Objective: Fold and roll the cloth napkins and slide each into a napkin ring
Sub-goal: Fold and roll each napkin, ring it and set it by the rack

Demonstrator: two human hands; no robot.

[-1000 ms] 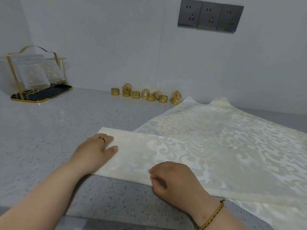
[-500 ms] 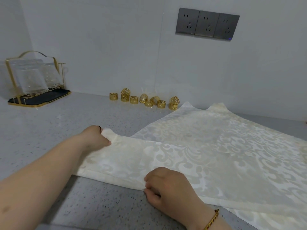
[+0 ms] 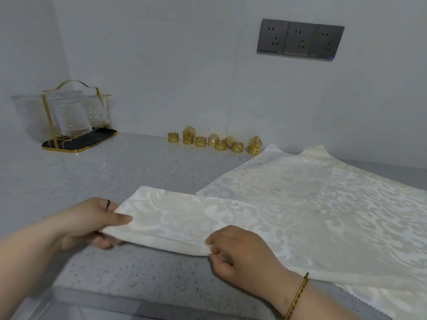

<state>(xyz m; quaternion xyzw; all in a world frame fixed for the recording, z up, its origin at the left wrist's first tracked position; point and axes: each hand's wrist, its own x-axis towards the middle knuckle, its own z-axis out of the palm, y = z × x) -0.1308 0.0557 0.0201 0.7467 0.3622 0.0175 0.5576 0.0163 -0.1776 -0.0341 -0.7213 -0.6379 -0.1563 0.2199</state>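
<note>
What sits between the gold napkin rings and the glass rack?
Nothing: in the head view, only bare grey countertop separates the napkin rings from the glass rack.

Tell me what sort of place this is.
Probably a home kitchen or pantry counter: a speckled stone countertop, a triple wall socket above it, a gold rack of upturned glasses, and gold napkin rings lined up against the wall.

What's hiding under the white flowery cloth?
The grey speckled countertop and a second white cloth, its zigzag edge peeking out at right. Anything else under the white flowery cloth is covered.
</note>
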